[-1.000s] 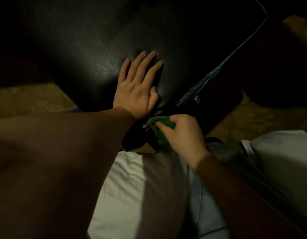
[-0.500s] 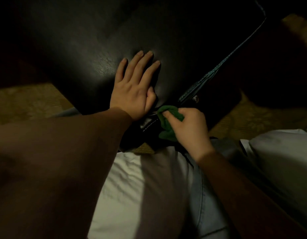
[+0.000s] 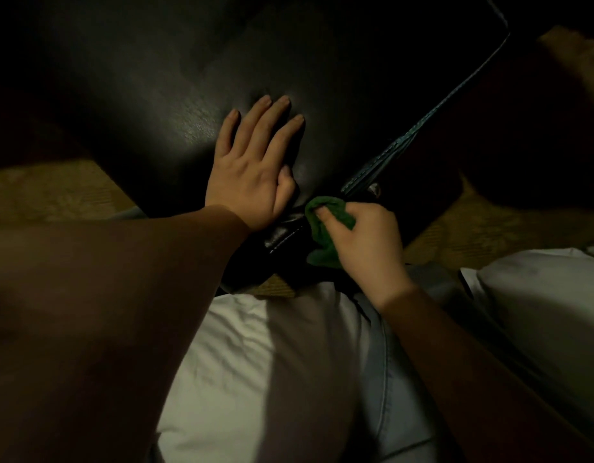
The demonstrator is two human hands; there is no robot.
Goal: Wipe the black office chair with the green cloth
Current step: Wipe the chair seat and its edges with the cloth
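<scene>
One black office chair (image 3: 322, 78) — left hand (image 3: 255, 172) flat on its leather, fingers straight. One green cloth (image 3: 325, 225) bunched in the right hand (image 3: 369, 242) grip — against the chair's stitched edge.

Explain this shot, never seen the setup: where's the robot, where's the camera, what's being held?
No robot here: a person works with bare hands. The camera sits on their head, looking forward and down, so you see their own arms and lap. The big dark surface is a black office chair. The left hand lies flat on it, fingers straight, apparently steadying it. The right hand grips a green cloth, held at the chair's near edge by a stitched seam. Patterned carpet shows beside the chair.
</scene>
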